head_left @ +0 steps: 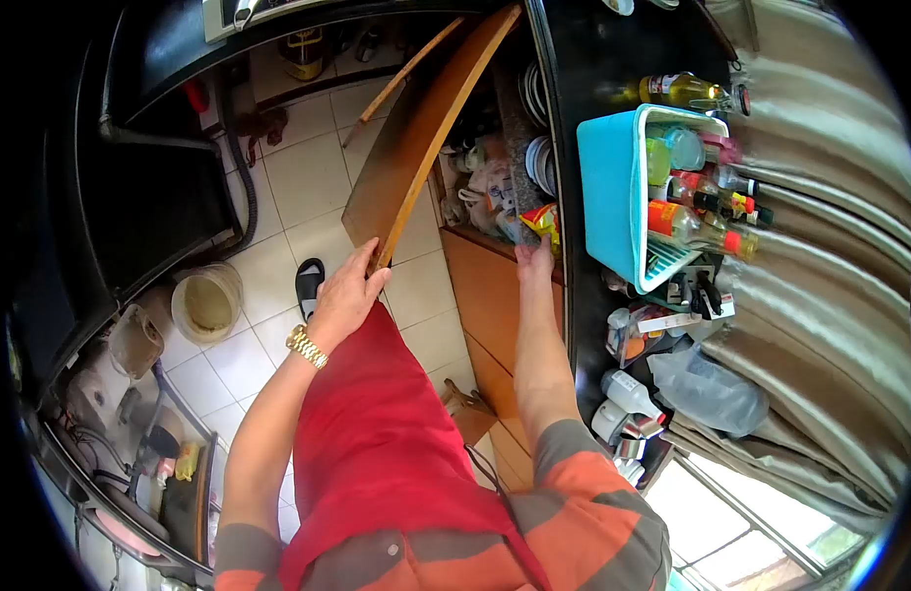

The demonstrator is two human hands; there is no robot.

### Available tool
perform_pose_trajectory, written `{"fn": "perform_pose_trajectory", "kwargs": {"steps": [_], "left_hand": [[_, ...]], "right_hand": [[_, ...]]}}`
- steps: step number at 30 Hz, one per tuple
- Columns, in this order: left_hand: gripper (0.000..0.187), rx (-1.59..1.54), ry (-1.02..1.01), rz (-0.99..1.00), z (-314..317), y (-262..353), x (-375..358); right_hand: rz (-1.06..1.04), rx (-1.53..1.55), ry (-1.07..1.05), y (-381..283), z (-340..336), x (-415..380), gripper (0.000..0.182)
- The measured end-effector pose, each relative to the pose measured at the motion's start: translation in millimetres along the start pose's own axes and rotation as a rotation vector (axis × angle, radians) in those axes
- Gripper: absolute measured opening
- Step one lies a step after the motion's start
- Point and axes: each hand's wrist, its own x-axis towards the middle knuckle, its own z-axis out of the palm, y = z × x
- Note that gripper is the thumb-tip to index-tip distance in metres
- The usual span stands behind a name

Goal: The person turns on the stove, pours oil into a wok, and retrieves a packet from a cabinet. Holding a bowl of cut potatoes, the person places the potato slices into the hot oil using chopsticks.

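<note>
My left hand (345,295), with a gold watch on the wrist, grips the lower corner of an open wooden cabinet door (416,148). My right hand (536,258) reaches into the cabinet opening. Its fingers close on the bottom end of a shiny yellow-and-red packet (542,223), and the fingertips are partly hidden. Beside the packet, plastic bags (490,187) lie bunched on the cabinet shelf. White plates (540,164) stand stacked near the cabinet's edge, above the packet.
A blue basket (609,197) of bottles and containers stands on the black counter (584,59) to the right. A clear plastic bag (710,389) lies by the curtain (820,325). On the tiled floor (308,187) are a bucket (207,301) and a black sandal (309,284).
</note>
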Motion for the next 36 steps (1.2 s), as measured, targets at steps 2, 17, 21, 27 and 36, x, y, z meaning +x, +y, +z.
{"fn": "perform_pose_trajectory", "kwargs": {"steps": [2, 17, 21, 27, 36], "left_hand": [[0.063, -0.025, -0.008, -0.016, -4, 0, -2], [0.056, -0.055, -0.006, -0.04, -9, 5, 2], [0.057, -0.052, -0.02, -0.035, -9, 5, 3], [0.058, -0.119, -0.058, -0.076, -10, 13, 4], [0.055, -0.117, -0.03, -0.038, 2, 7, 7]], "right_hand": [[-0.012, 0.039, 0.031, -1, 7, -14, 0.091], [-0.066, 0.029, -0.051, 14, -3, 13, 0.081], [-0.078, 0.094, -0.017, 20, 5, 20, 0.083], [-0.062, 0.308, 0.087, 5, 32, 24, 0.09], [-0.015, 0.407, 0.208, 2, 47, 16, 0.076]]}}
